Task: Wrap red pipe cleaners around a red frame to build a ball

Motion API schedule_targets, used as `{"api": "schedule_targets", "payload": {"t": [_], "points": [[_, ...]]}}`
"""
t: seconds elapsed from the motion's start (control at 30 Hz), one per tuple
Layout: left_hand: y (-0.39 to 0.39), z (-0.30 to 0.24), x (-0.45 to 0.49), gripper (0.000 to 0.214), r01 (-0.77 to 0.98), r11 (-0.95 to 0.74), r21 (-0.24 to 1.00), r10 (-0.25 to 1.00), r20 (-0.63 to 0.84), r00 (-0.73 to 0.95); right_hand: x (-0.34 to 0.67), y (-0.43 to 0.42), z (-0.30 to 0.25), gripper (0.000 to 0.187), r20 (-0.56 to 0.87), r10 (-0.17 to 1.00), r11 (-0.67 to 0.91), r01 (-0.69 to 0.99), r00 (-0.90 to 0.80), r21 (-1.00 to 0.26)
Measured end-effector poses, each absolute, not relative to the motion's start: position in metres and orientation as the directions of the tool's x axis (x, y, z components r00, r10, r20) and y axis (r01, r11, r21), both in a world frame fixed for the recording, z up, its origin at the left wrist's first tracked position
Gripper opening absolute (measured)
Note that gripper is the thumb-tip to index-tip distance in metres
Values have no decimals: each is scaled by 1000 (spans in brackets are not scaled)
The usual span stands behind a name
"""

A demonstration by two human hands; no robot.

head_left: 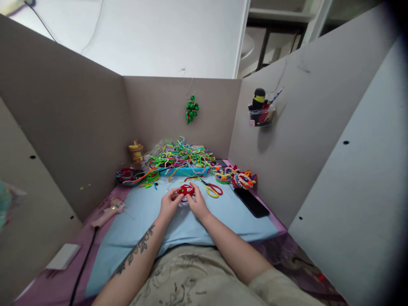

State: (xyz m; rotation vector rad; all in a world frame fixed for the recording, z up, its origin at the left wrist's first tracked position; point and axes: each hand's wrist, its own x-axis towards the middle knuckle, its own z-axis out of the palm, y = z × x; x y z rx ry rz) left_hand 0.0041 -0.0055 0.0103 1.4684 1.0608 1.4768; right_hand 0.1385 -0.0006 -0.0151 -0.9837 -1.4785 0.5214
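Note:
Above the light blue cloth (pixel 143 229), both of my hands close their fingers on a small red pipe-cleaner craft piece (pixel 186 190) with a bit of green on it. My left hand (pixel 170 202) pinches its left side, and my right hand (pixel 198 202) grips its right side. The fingers hide part of its shape. Scissors (pixel 213 190) with red and yellow handles lie on the cloth just right of my right hand. Behind the hands, a heap of colourful pipe cleaners (pixel 183 155) rises from a blue tray (pixel 188 171).
A black phone (pixel 251 202) lies at right, near several finished pipe-cleaner pieces (pixel 244 180). A corded pink glue gun (pixel 108 214) and a white box (pixel 65 256) are at left. Grey panels (pixel 153 110) wall the table; a green ornament (pixel 191 110) and a clear cup (pixel 261 115) hang there.

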Motion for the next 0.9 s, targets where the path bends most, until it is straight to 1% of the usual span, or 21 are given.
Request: {"api": "schedule_targets", "payload": {"t": [0.2,0.27,0.33,0.37,0.4,0.47,0.53,0.63,0.73,0.8,0.87,0.9], "points": [[-6,11,3,39,16,-329,944,943,330,-35,141,-2,-12,46,630,755,545,362,180,-756],[-7,12,3,39,15,-325,946,945,325,-40,143,-1,-11,36,638,742,535,391,207,-749],[-6,12,2,39,11,-324,946,945,324,-48,145,1,-10,17,648,737,536,418,194,-734],[-6,11,2,39,9,-325,946,944,324,-52,146,1,-9,7,654,737,542,428,171,-723],[-5,11,2,39,5,-326,945,944,326,-57,146,0,-9,4,661,737,553,435,143,-711],[-4,10,1,40,-3,-333,943,941,332,-67,146,-2,-8,11,677,732,583,442,79,-682],[-2,8,1,40,-12,-342,940,937,340,-76,143,-7,-7,11,700,714,633,437,-10,-639],[-1,7,0,37,-22,-350,936,934,348,-80,137,-16,-5,10,723,655,740,384,-222,-552],[0,7,-1,35,-29,-355,934,932,351,-93,133,-23,-2,8,706,578,816,298,-409,-495],[-1,8,-1,35,-30,-357,934,930,352,-108,134,-25,-1,7,697,559,828,266,-448,-493],[-2,9,-1,35,-30,-354,935,930,349,-116,137,-24,-1,7,699,586,810,272,-410,-520],[-2,10,-1,35,-31,-351,936,931,346,-116,139,-22,-2,11,701,614,789,289,-362,-542]]}}
